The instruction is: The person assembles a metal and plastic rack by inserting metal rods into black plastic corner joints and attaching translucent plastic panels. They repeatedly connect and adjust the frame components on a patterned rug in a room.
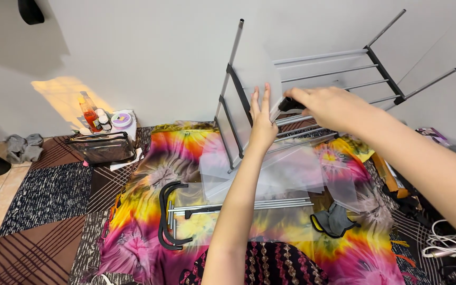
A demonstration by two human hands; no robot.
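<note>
Nearest the camera, a tie-dye cloth (149,211) in pink, yellow and purple is spread over a patchwork rug (48,200). On it lie curved black tubes (167,216), a bundle of grey metal rods (249,205) and clear plastic sheets (291,171). Further out, the left hand (262,124) is raised with its fingers (259,97) straight and together, palm pressed flat against a frosted translucent panel (254,74) on the metal rack frame (312,95). Just beside it, the right hand (325,105) has its fingers curled tight around a black connector (290,104) at the end of a rod. The rack frame stands tipped on its side against the white wall, built of slim grey rods joined by black plastic side brackets, with several rod ends jutting free. To the far left, small bottles (95,117) and a clear black-trimmed pouch (104,149) sit by the wall.
</note>
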